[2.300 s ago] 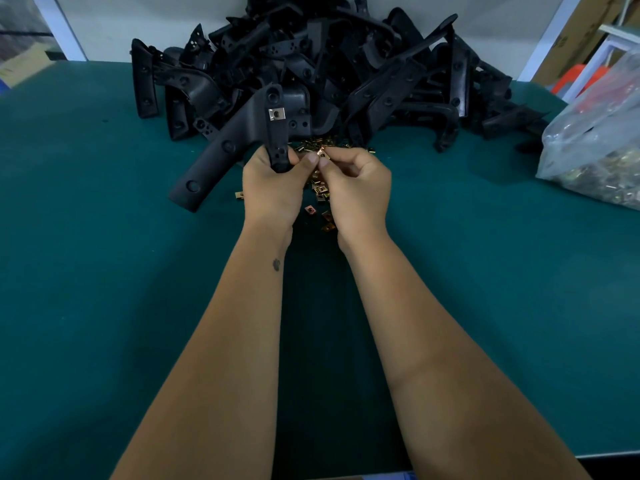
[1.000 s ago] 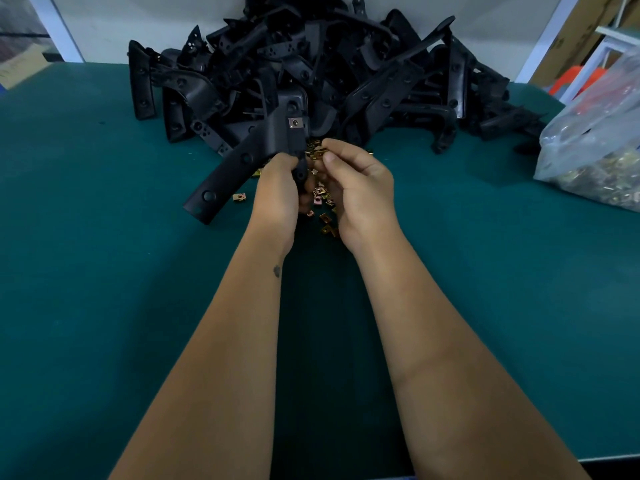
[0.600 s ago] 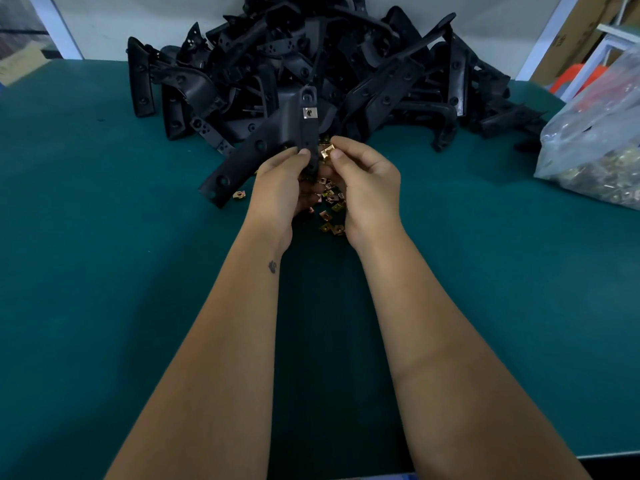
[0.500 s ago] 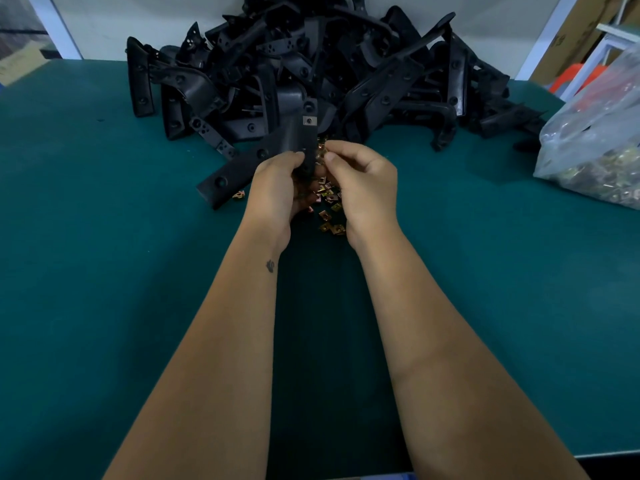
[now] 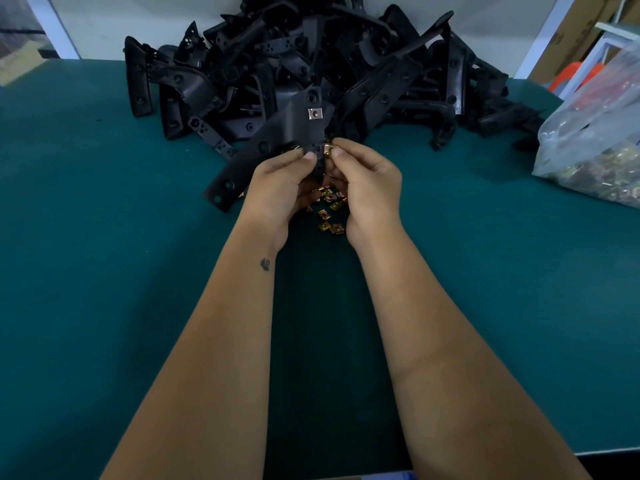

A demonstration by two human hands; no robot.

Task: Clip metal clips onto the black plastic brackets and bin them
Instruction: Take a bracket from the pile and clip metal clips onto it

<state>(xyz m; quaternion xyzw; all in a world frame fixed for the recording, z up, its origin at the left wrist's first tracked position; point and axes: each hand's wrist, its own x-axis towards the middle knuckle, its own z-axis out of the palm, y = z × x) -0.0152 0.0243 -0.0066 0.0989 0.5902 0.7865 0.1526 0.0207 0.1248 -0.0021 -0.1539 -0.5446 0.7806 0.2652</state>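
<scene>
Right hand (image 5: pixel 367 181) pinches a gold clip (image 5: pixel 327 149) just right of the black bracket (image 5: pixel 277 147) gripped by the left hand (image 5: pixel 280 188).

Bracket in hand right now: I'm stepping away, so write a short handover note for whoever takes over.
Left hand grips the bracket above the table.
Right hand pinches a clip against the bracket's edge.
Done: one clip already sits on the bracket.
Left: seat this clip, bin the bracket, then work through the pile. Loose clips lie between the wrists.
</scene>
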